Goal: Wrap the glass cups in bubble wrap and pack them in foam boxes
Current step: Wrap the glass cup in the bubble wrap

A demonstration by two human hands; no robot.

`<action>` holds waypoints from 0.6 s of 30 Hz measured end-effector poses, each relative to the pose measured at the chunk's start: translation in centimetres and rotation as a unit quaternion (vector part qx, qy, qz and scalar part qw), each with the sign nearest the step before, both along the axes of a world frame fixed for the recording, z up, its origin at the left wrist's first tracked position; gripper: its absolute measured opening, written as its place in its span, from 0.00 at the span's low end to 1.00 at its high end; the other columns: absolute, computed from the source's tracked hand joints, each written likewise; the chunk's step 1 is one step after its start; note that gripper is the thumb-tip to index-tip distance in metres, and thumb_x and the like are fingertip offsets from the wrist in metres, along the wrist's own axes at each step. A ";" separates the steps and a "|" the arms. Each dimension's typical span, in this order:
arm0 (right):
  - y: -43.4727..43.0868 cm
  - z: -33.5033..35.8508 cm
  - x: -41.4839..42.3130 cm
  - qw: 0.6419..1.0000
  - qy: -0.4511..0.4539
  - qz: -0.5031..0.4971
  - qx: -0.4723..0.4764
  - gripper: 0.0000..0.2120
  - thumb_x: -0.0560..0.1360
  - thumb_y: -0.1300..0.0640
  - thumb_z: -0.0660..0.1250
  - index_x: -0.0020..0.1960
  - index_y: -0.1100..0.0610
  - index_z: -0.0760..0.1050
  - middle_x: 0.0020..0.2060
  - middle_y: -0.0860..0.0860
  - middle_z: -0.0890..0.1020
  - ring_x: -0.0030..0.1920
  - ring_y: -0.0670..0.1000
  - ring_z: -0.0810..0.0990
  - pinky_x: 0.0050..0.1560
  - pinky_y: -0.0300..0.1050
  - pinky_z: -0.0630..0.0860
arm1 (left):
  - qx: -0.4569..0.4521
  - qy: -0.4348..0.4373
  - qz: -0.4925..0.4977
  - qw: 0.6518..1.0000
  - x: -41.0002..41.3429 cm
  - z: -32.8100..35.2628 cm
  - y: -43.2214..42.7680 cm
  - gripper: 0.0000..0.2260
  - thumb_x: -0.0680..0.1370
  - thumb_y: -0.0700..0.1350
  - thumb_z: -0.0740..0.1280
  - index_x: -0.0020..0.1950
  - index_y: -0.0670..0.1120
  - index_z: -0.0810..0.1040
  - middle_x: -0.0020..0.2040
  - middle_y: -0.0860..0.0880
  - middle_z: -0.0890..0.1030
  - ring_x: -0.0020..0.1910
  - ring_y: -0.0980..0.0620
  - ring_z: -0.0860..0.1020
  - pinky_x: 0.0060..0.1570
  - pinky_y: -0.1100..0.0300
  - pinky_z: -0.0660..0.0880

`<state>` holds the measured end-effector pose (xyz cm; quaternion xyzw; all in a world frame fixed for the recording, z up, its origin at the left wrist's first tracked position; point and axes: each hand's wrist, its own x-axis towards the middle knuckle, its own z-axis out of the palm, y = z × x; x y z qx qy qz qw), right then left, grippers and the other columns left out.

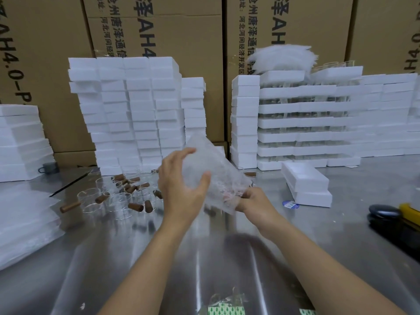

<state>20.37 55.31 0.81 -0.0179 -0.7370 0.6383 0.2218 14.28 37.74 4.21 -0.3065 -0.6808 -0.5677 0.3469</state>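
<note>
The bubble wrap is held in the air above the middle of the worktop, tilted so that its upper end points toward the far edge. It is blurred, and what it encloses cannot be made out. The left hand grasps it from the side, fingers over the top and thumb curled against its near face. The right hand grips the lower end, fingers closed on the gathered wrap.

Just left of the hands, loose glass cups with brown wooden handles lie scattered on the worktop, some upright and some tipped. A thin black stick lies beyond them toward the left edge, and a flat pile of bubble wrap sheets covers the near left corner.

To the right of the hands, two foam boxes sit one on the other, with a small round blue sticker just beside them. A black and yellow tool rests at the right edge.

Along the far edge stand tall foam box stacks to the left, and layered foam trays with glass showing between them to the right. Brown printed cartons rise behind everything.
</note>
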 end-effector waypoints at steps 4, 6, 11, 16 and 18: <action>0.1 -0.1 -0.1 1.000 -0.015 0.026 -0.004 0.09 0.81 0.65 0.69 0.58 0.62 0.86 0.57 0.59 0.87 0.61 0.58 0.85 0.66 0.52 0.80 | -0.027 -0.124 -0.072 0.989 -1.5 0.1 -1.7 0.37 0.72 0.59 0.78 0.77 0.72 0.63 0.74 0.60 0.71 0.76 0.55 0.68 0.77 0.38 0.65; -0.1 0.1 0.2 0.999 -0.023 0.037 -0.008 0.11 0.81 0.67 0.70 0.55 0.57 0.88 0.54 0.51 0.89 0.58 0.51 0.87 0.60 0.43 0.83 | -0.022 -0.172 -0.132 0.976 -2.1 -0.1 -1.8 0.40 0.72 0.61 0.81 0.78 0.71 0.63 0.69 0.56 0.76 0.72 0.56 0.73 0.72 0.46 0.71; -0.3 0.4 0.2 0.997 -0.011 0.042 -0.061 0.08 0.80 0.64 0.72 0.57 0.57 0.88 0.59 0.50 0.85 0.56 0.53 0.88 0.58 0.53 0.85 | -0.047 -0.211 -0.166 0.962 -2.3 -0.5 -1.6 0.42 0.67 0.66 0.81 0.77 0.71 0.65 0.63 0.58 0.79 0.63 0.69 0.74 0.57 0.63 0.73; -0.4 0.4 0.8 0.987 -0.008 0.118 -0.109 0.18 0.84 0.62 0.66 0.74 0.57 0.75 0.62 0.57 0.86 0.63 0.56 0.85 0.56 0.48 0.84 | -0.079 -0.222 -0.203 0.950 -1.8 -0.9 -1.0 0.43 0.62 0.72 0.81 0.74 0.74 0.67 0.69 0.74 0.68 0.65 0.76 0.68 0.56 0.68 0.67; -0.5 0.5 1.1 0.980 -0.023 0.127 -0.149 0.19 0.83 0.60 0.67 0.74 0.59 0.75 0.60 0.59 0.86 0.59 0.57 0.87 0.51 0.45 0.84 | -0.077 -0.225 -0.207 0.949 -1.4 -1.1 -0.6 0.44 0.60 0.74 0.81 0.73 0.74 0.67 0.74 0.69 0.69 0.69 0.66 0.70 0.59 0.64 0.68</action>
